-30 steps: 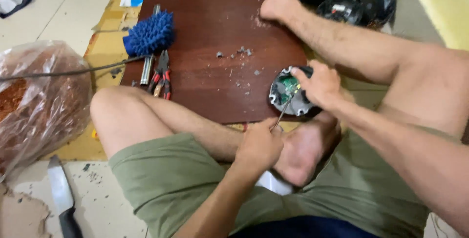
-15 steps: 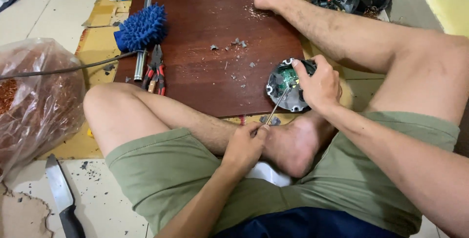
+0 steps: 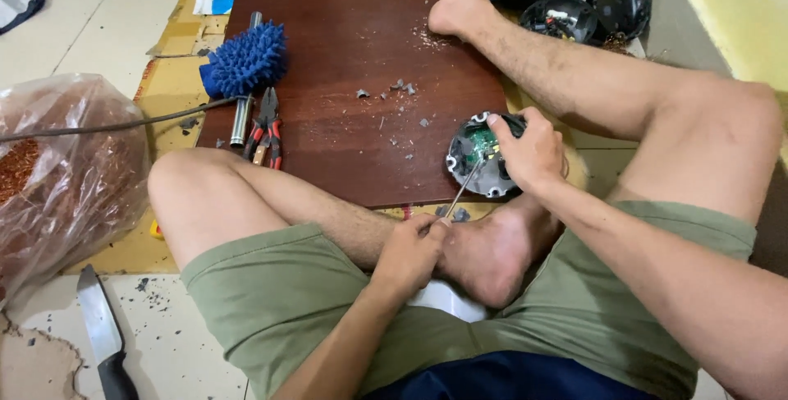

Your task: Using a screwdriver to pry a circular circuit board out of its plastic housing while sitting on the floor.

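At the near right edge of the dark brown board [image 3: 345, 80], which lies flat on the floor, a round grey housing [image 3: 480, 156] with a green circuit board inside is tipped up and faces the person. The right hand [image 3: 529, 152] is wrapped around the housing's far right side, fingers curled over the rim, steadying it against the board's edge. The left hand [image 3: 410, 251] rests lower, against the tucked-in foot, clenched around the handle of a thin screwdriver [image 3: 462, 191].

The screwdriver's long axis runs diagonally, from the left hand up and to the right, and its tip sits inside the housing on the green circuit board. The housing therefore lies up and to the right of the left hand, while the right hand is the nearer one, already touching it.

Well apart, on the board's left edge, lie a blue shaggy brush [image 3: 244, 61], red-handled pliers [image 3: 267, 125] and a metal tube [image 3: 243, 105]. A clear bag of copper wire [image 3: 57, 170] sits on the floor to the left, with a knife [image 3: 103, 338] near it.

Compared with half a second ago, both hands keep the same grips and the screwdriver tip stays in the housing; the view has shifted slightly, and the shaft looks a little steeper.
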